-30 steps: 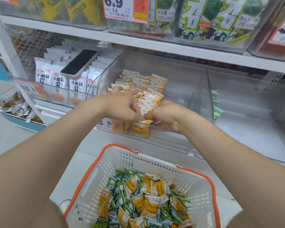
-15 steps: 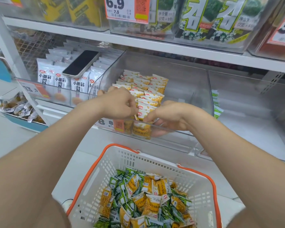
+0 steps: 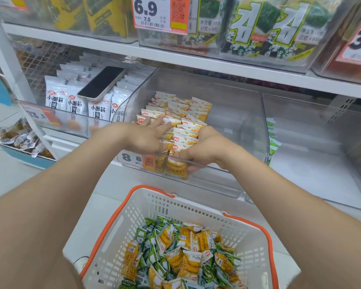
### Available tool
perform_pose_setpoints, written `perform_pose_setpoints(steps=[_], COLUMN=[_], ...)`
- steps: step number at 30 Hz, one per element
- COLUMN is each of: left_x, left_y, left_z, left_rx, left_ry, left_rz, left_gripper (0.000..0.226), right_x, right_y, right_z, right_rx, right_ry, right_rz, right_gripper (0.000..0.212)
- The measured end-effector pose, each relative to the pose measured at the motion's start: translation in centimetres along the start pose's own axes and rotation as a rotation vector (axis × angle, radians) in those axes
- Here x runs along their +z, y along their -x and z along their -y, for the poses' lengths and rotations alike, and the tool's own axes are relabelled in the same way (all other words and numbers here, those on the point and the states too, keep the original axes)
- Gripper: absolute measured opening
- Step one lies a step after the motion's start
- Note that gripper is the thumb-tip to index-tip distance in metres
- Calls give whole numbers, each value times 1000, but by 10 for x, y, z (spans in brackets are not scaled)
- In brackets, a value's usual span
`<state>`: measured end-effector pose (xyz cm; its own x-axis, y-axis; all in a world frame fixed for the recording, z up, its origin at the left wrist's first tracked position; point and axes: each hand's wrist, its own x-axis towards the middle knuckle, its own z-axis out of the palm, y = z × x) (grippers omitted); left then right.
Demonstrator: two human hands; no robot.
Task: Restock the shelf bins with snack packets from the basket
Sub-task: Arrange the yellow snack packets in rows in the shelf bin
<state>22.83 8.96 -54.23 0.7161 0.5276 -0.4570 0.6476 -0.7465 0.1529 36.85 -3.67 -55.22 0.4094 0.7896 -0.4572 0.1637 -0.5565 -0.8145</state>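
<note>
Two hands in clear bin (image 3: 238,113) of yellow packets (image 3: 188,113).
L hand (image 3: 146,136) fingers straight, spread, flat on the rows; R hand (image 3: 204,149) fingers curled round front packets. White basket (image 3: 133,222) below holds loose packets (image 3: 175,257), yellow & green.

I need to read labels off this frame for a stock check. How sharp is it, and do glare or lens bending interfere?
Head view: even light, no hard shadows; the price tag reads sharply; the front wall of the clear bin carries pale reflections over the yellow packets; the shelf edge bows from wide-angle distortion.
</note>
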Motion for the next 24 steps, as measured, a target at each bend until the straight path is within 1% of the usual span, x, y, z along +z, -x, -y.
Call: perform_pose_setpoints(steps=[3, 5, 6, 7, 8, 9, 10, 11, 12, 14, 15, 17, 19, 22, 24], left_x=[0, 2, 3, 5, 7, 11, 14, 18, 20, 23, 23, 21, 20, 19, 17], left_y=[-4, -8, -9, -9, -9, -9, -10, -11, -12, -16, -17, -20, -20, -21, -22], left_z=[-2, -3, -3, -3, -3, -3, -3, -3, -2, -1, -2, -4, -8, -9, -9], left_rx=[-20, -27, -22, -14, -4, 4, 9, 8, 2, -14, -21, -37, -51, -64, -64], left_ry=[-59, -36, 0, 38, 66, 73, 59, 40, 27, 27, 31, 33, 26, 15, 15], left_rz=[5, -39, -95, -175, -266, -345, -393, -397, -367, -294, -275, -264, -248, -188, -161], left_gripper=[73, 70, 67, 64, 59, 56, 57, 60, 63, 66, 66, 65, 65, 66, 67], right_x=[2, -1, -6, -10, -14, -17, -18, -16, -12, -1, 4, 10, 10, 13, 11], right_y=[3, 6, 5, 2, 0, -4, -6, -12, -15, -23, -28, -35, -44, -48, -50], right_z=[-2, 1, 3, 7, 11, 15, 18, 18, 20, 24, 26, 29, 31, 27, 25], right_rx=[21, 71, 92, 96, 81, 49, 22, 5, 4, 26, 45, 58, 23, -36, -26], right_ry=[102, 151, 156, 113, 35, -76, -184, -277, -351, -426, -442, -420, -377, -281, -198], right_rz=[-31, 11, 14, -10, -65, -135, -200, -242, -268, -272, -275, -300, -348, -353, -325], right_gripper=[53, 61, 66, 67, 62, 55, 54, 55, 54, 41, 38, 44, 47, 51, 51])
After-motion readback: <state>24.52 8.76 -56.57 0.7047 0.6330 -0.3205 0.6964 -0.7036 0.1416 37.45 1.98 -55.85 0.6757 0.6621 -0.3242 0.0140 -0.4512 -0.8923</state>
